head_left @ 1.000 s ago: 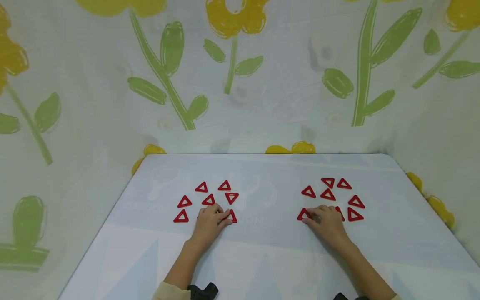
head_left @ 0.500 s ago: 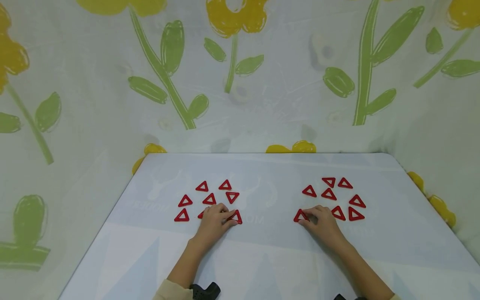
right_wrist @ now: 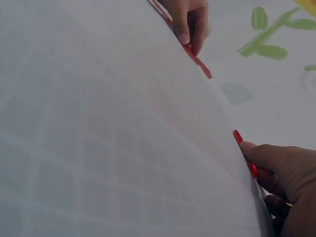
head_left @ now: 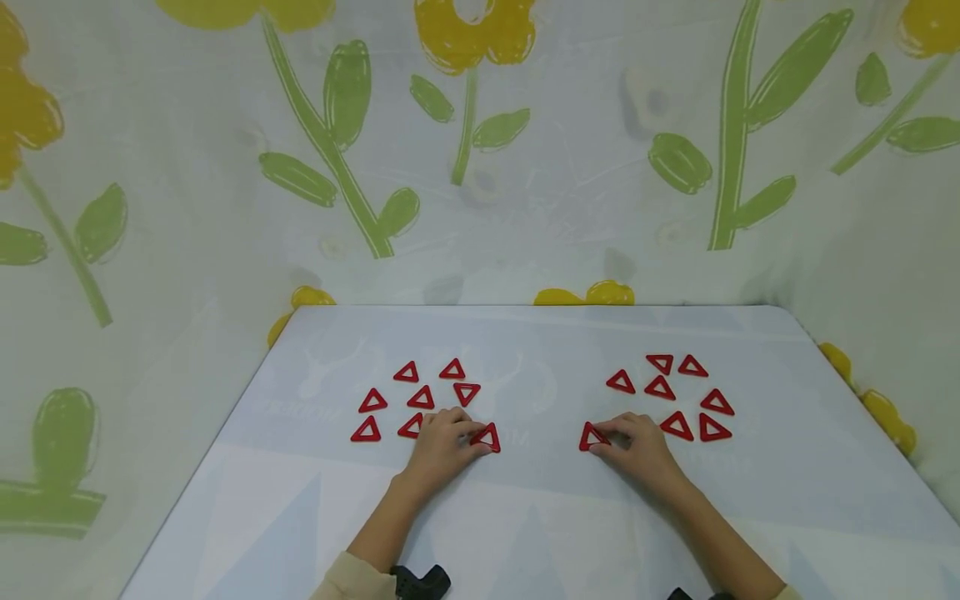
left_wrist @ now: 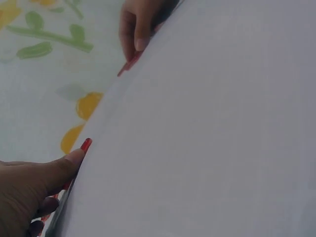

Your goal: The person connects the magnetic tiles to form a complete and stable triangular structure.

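My left hand (head_left: 442, 450) pinches a red triangle frame (head_left: 495, 438) by its left side, between thumb and fingers, at the table's middle. Opposite it, my right hand (head_left: 641, 454) pinches another red triangle frame (head_left: 584, 439) by its right side. A gap of bare table separates the two held triangles. In the left wrist view the thumb presses on the red piece (left_wrist: 86, 144), seen nearly edge-on. The right wrist view likewise has the right thumb and fingers on a red piece (right_wrist: 238, 137). Part of each held triangle is hidden by the fingers.
Several red triangles lie loosely grouped behind and left of the left hand, one (head_left: 366, 430) farthest left. Another loose group, including a triangle (head_left: 715, 427), lies behind and right of the right hand. The white table (head_left: 540, 517) ends at a flower-patterned curtain (head_left: 562, 208).
The left hand has moved right with its triangle, and the right hand has moved left with its own. The gap between them has narrowed, and one triangle behind each hand has come into view.
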Motion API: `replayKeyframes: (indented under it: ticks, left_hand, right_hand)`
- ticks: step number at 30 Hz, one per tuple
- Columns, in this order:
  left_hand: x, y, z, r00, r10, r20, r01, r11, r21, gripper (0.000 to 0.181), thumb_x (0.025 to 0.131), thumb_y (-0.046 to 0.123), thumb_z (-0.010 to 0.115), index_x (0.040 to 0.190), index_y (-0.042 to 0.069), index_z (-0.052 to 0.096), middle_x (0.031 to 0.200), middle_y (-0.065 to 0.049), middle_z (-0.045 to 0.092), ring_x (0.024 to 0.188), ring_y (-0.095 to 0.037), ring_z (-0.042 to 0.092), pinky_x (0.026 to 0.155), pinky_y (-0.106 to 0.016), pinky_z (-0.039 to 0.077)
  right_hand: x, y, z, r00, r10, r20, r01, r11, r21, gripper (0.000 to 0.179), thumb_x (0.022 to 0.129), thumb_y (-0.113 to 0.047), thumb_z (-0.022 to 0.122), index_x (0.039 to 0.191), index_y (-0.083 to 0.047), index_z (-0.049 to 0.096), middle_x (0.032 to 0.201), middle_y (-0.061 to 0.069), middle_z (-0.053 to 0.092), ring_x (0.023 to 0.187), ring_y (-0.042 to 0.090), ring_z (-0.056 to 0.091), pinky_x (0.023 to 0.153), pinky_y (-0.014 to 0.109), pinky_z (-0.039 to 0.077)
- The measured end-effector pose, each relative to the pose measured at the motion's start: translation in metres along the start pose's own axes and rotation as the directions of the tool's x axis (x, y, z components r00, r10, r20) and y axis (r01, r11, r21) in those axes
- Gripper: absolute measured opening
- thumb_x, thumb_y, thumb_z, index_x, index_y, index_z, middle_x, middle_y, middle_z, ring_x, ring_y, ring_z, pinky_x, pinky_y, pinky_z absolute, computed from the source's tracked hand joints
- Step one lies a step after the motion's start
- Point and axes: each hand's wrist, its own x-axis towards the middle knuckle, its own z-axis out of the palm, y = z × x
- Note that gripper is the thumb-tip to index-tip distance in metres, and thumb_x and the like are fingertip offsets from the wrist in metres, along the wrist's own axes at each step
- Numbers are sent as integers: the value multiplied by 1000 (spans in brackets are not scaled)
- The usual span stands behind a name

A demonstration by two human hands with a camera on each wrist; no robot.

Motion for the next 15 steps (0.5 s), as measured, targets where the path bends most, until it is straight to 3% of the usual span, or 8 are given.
replayKeyframes:
  ticks: [8, 15]
  left_hand:
    - [3, 5, 4, 997, -57, 54, 64, 989, -131, 25, 76, 27, 79, 98, 17, 74, 84, 8, 59, 81, -9, 53, 80, -35, 39]
    - [5, 6, 9, 994, -83, 74, 95, 979, -179, 23, 76, 27, 78, 97, 17, 73, 85, 9, 60, 83, -9, 55, 82, -37, 38]
  right_hand:
    - [2, 2, 5, 999, -36, -12, 36, 999, 5, 27, 71, -18, 83, 96, -15, 75, 93, -4, 70, 87, 14, 55, 73, 28, 44]
    - [3, 0, 8, 1000, -24, -16, 25, 1000, 9, 26, 70, -21, 84, 94, -17, 75, 91, -5, 70, 85, 14, 54, 75, 36, 38]
